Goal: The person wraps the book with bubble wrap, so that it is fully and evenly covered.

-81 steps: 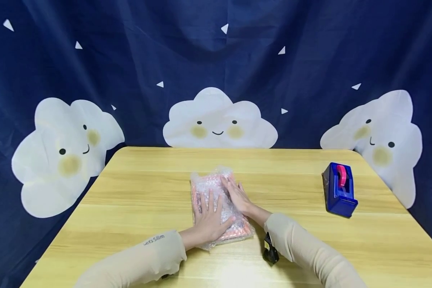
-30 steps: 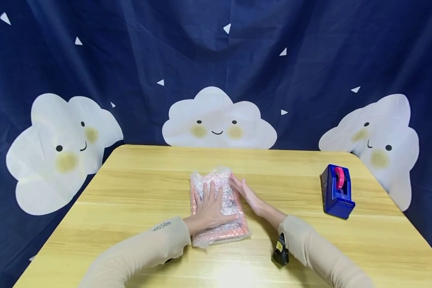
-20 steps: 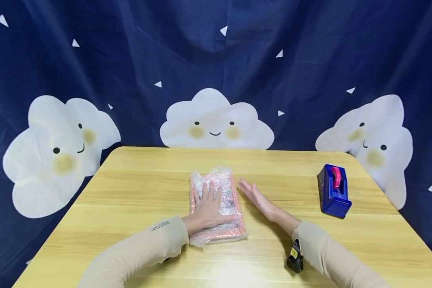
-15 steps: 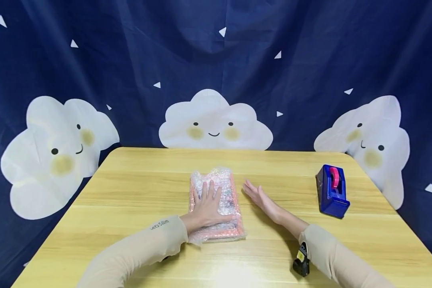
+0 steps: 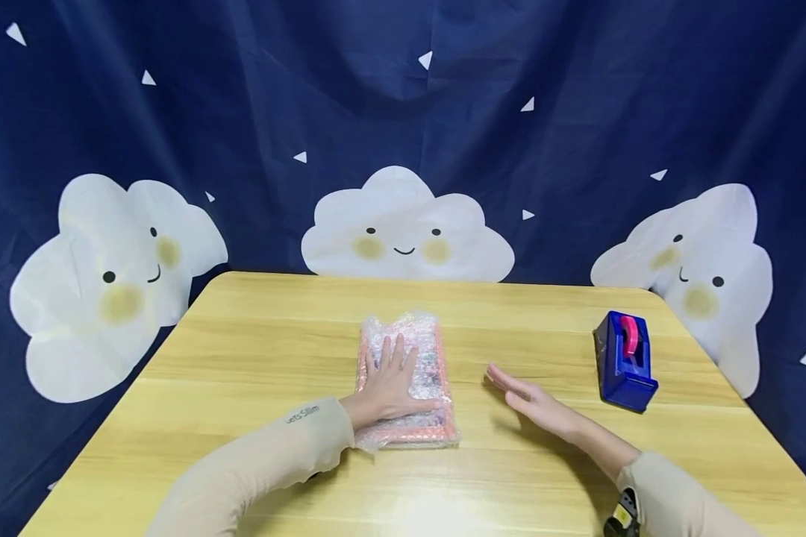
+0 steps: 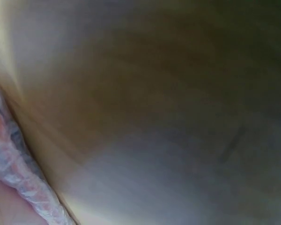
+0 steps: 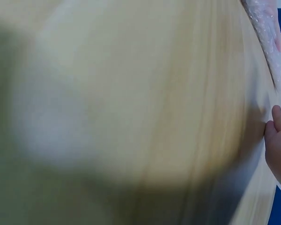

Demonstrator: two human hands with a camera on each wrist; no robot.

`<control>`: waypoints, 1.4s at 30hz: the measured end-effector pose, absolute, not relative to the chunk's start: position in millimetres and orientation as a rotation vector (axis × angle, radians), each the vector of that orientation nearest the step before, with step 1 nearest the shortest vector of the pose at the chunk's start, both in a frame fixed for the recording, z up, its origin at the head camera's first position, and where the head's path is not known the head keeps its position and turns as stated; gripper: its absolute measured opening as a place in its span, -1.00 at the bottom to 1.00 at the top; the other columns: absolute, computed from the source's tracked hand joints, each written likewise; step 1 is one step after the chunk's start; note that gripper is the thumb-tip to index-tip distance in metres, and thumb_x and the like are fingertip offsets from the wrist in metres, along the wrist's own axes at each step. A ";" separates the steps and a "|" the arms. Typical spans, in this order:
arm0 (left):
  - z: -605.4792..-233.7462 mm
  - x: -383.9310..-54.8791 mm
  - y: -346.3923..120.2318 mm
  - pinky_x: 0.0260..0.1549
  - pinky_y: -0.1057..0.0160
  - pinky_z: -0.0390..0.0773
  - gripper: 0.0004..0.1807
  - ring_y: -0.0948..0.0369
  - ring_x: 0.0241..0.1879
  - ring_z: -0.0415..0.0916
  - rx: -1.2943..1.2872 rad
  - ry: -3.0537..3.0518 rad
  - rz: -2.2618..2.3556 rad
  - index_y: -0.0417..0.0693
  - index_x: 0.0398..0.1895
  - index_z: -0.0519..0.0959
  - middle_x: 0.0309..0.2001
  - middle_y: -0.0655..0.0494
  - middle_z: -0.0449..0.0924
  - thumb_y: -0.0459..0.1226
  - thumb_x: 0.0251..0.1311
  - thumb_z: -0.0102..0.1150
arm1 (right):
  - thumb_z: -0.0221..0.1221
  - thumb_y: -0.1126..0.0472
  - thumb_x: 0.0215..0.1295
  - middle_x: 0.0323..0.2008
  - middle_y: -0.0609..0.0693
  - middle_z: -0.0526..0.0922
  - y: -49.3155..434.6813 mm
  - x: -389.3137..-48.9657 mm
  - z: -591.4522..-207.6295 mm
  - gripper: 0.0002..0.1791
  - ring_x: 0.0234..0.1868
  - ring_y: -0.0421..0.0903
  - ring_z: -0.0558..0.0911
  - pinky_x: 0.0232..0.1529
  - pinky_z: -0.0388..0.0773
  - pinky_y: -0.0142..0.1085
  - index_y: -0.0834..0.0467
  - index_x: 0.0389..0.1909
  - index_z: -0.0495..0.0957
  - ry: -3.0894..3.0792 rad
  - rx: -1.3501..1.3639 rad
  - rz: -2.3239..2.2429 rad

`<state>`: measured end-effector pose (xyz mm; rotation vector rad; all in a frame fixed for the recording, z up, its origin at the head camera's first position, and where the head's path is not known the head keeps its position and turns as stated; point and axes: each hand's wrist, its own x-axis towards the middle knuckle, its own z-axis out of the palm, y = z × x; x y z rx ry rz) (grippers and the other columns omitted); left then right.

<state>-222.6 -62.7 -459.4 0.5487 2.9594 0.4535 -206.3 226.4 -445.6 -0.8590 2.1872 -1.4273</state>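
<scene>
Rectangular orange-edged package in clear bubble wrap (image 5: pixel 428 379), lying flat, wrapping jutting unevenly past its far end, well left of the boxy blue tape dispenser (image 5: pixel 628 382).

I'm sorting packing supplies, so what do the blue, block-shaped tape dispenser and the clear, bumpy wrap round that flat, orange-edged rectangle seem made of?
The blue, block-shaped tape dispenser looks like glossy hard plastic, from its smooth, shiny edges. The clear, bumpy wrap is probably plastic bubble film: see-through, dimpled and glinting.
</scene>
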 end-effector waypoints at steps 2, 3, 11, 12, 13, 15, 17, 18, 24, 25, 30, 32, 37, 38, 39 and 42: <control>-458.7 -223.3 -62.0 0.15 -0.35 -0.44 0.21 -0.16 0.37 -0.50 0.550 2.956 0.448 -0.07 0.43 -0.12 0.42 -0.20 -0.42 0.48 -0.18 -0.08 | -0.21 0.35 0.41 0.32 0.38 -0.03 231.9 -203.4 -447.1 -0.44 0.32 -0.33 0.09 0.15 -0.06 -0.67 0.38 0.36 -0.13 2.185 -0.920 -1.438; -458.4 -223.6 -61.8 0.15 -0.35 -0.45 0.21 -0.16 0.37 -0.51 0.547 2.952 0.443 -0.07 0.43 -0.13 0.42 -0.19 -0.43 0.48 -0.18 -0.09 | -0.19 0.40 0.38 0.31 0.42 -0.04 234.5 -202.1 -448.0 -0.43 0.30 -0.41 0.07 0.16 -0.06 -0.67 0.41 0.35 -0.13 2.182 -0.953 -1.441; -458.0 -224.0 -60.8 0.15 -0.36 -0.41 0.20 -0.17 0.37 -0.49 0.555 2.955 0.446 -0.08 0.43 -0.11 0.42 -0.21 -0.41 0.47 -0.16 -0.08 | -0.03 0.43 0.28 0.27 0.46 0.02 254.8 -189.1 -448.5 -0.38 0.27 -0.53 0.01 0.16 -0.11 -0.70 0.45 0.32 -0.02 2.321 -1.035 -1.356; -457.7 -223.8 -60.7 0.15 -0.37 -0.40 0.19 -0.18 0.37 -0.48 0.558 2.961 0.449 -0.09 0.43 -0.10 0.42 -0.22 -0.40 0.46 -0.16 -0.08 | 0.00 0.41 0.27 0.27 0.43 0.06 257.7 -187.4 -448.4 -0.37 0.27 -0.52 0.01 0.16 -0.10 -0.69 0.42 0.32 0.01 2.366 -1.027 -1.325; -457.4 -223.8 -60.5 0.15 -0.36 -0.40 0.20 -0.17 0.37 -0.49 0.554 2.959 0.441 -0.08 0.43 -0.11 0.42 -0.21 -0.41 0.47 -0.16 -0.09 | 0.03 0.37 0.27 0.28 0.40 0.09 260.7 -185.6 -448.4 -0.36 0.27 -0.50 0.02 0.16 -0.10 -0.69 0.39 0.32 0.03 2.409 -1.012 -1.289; -456.9 -223.5 -60.5 0.15 -0.37 -0.40 0.20 -0.17 0.37 -0.49 0.550 2.957 0.435 -0.08 0.43 -0.12 0.42 -0.20 -0.41 0.47 -0.16 -0.10 | 0.09 0.27 0.25 0.29 0.32 0.14 266.1 -181.7 -448.1 -0.33 0.27 -0.43 0.05 0.15 -0.09 -0.69 0.32 0.34 0.07 2.503 -0.987 -1.187; -457.0 -223.4 -60.5 0.15 -0.37 -0.39 0.20 -0.17 0.37 -0.49 0.545 2.955 0.434 -0.07 0.43 -0.12 0.42 -0.20 -0.42 0.47 -0.16 -0.10 | 0.13 0.16 0.23 0.30 0.26 0.18 270.7 -178.1 -448.1 -0.30 0.29 -0.30 0.10 0.15 -0.08 -0.68 0.25 0.34 0.11 2.596 -0.982 -1.056; -457.1 -223.3 -60.6 0.15 -0.36 -0.40 0.20 -0.17 0.37 -0.49 0.542 2.953 0.433 -0.07 0.43 -0.13 0.42 -0.20 -0.42 0.48 -0.16 -0.10 | 0.15 0.10 0.22 0.30 0.22 0.20 272.3 -176.4 -448.2 -0.29 0.28 -0.23 0.13 0.15 -0.07 -0.68 0.22 0.34 0.13 2.639 -0.979 -0.993; -459.0 -223.4 -61.5 0.15 -0.35 -0.43 0.22 -0.15 0.37 -0.51 0.528 2.957 0.421 -0.04 0.44 -0.16 0.42 -0.18 -0.45 0.51 -0.18 -0.15 | 0.18 -0.06 0.14 0.29 0.08 0.28 275.1 -171.2 -448.7 -0.25 0.24 -0.07 0.26 0.18 0.17 -0.49 0.11 0.33 0.21 2.790 -0.941 -0.806; -459.0 -223.4 -61.6 0.15 -0.35 -0.43 0.22 -0.15 0.37 -0.51 0.529 2.962 0.426 -0.04 0.44 -0.15 0.42 -0.18 -0.44 0.51 -0.18 -0.16 | 0.19 -0.07 0.13 0.29 0.06 0.28 275.6 -170.8 -448.6 -0.25 0.24 -0.07 0.27 0.19 0.22 -0.43 0.10 0.33 0.21 2.805 -0.923 -0.795; -458.0 -223.2 -61.5 0.15 -0.35 -0.42 0.22 -0.15 0.37 -0.50 0.523 2.964 0.420 -0.04 0.44 -0.13 0.42 -0.18 -0.42 0.51 -0.19 -0.15 | 0.22 -0.02 0.11 0.27 0.06 0.31 284.2 -169.3 -449.6 -0.26 0.21 -0.11 0.29 0.16 0.25 -0.46 0.11 0.31 0.23 2.868 -0.893 -0.797; -456.8 -222.9 -61.3 0.15 -0.35 -0.42 0.21 -0.16 0.37 -0.49 0.526 2.962 0.426 -0.05 0.43 -0.12 0.42 -0.19 -0.42 0.50 -0.18 -0.14 | 0.24 0.01 0.11 0.26 0.10 0.32 289.2 -168.1 -450.4 -0.26 0.21 -0.21 0.25 0.14 0.13 -0.62 0.13 0.31 0.24 2.880 -0.905 -0.833; -456.0 -222.6 -61.3 0.15 -0.36 -0.41 0.20 -0.18 0.37 -0.47 0.544 2.956 0.443 -0.07 0.43 -0.11 0.42 -0.21 -0.40 0.47 -0.16 -0.10 | 0.24 0.09 0.11 0.24 0.20 0.32 299.2 -162.3 -451.7 -0.26 0.21 -0.47 0.12 0.09 -0.05 -0.78 0.17 0.31 0.22 2.875 -0.929 -0.924; -456.3 -222.7 -61.3 0.15 -0.35 -0.42 0.20 -0.17 0.37 -0.48 0.542 2.952 0.435 -0.06 0.43 -0.13 0.42 -0.20 -0.41 0.48 -0.16 -0.10 | 0.24 0.10 0.11 0.24 0.22 0.31 300.8 -161.1 -451.8 -0.26 0.21 -0.50 0.10 0.10 -0.06 -0.78 0.18 0.31 0.22 2.869 -0.935 -0.939; -457.2 -223.0 -61.4 0.16 -0.35 -0.42 0.20 -0.17 0.37 -0.49 0.540 2.947 0.427 -0.05 0.44 -0.14 0.42 -0.20 -0.43 0.48 -0.16 -0.11 | 0.24 0.12 0.12 0.24 0.24 0.30 302.2 -159.8 -451.7 -0.27 0.21 -0.53 0.09 0.10 -0.06 -0.78 0.19 0.31 0.22 2.862 -0.943 -0.950; -458.5 -224.0 -61.5 0.16 -0.35 -0.41 0.20 -0.17 0.37 -0.49 0.544 2.947 0.427 -0.06 0.43 -0.14 0.42 -0.21 -0.42 0.47 -0.16 -0.10 | 0.24 0.16 0.12 0.25 0.22 0.29 306.7 -156.5 -451.0 -0.28 0.21 -0.57 0.07 0.10 -0.06 -0.78 0.21 0.30 0.22 2.854 -0.967 -0.969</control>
